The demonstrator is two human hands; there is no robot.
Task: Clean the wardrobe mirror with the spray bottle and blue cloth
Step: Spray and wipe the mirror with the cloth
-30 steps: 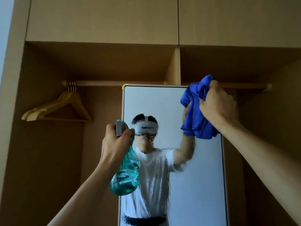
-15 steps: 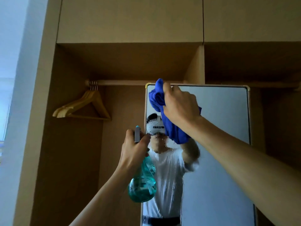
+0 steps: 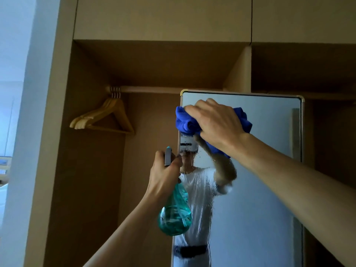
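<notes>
The tall wardrobe mirror [image 3: 265, 189] stands in a pale frame, its left half streaked with wet spray runs. My right hand [image 3: 215, 124] presses the bunched blue cloth [image 3: 185, 122] against the glass near the mirror's upper left corner, fingers spread over it. My left hand [image 3: 163, 176] grips the neck of the teal spray bottle [image 3: 175, 216] just left of the mirror's edge, held upright with its grey nozzle above my fingers. The cloth's middle is hidden under my right hand.
Open wooden wardrobe [image 3: 154, 64] surrounds the mirror, with a hanging rail [image 3: 150, 90] and several wooden hangers [image 3: 107, 116] at the left. A vertical divider [image 3: 238, 74] rises behind the mirror top. A pale wall [image 3: 17, 93] lies at far left.
My right hand has carried the cloth from the mirror's upper right across to its upper left and flattened it onto the glass. The view has shifted left; the bottle stays held.
</notes>
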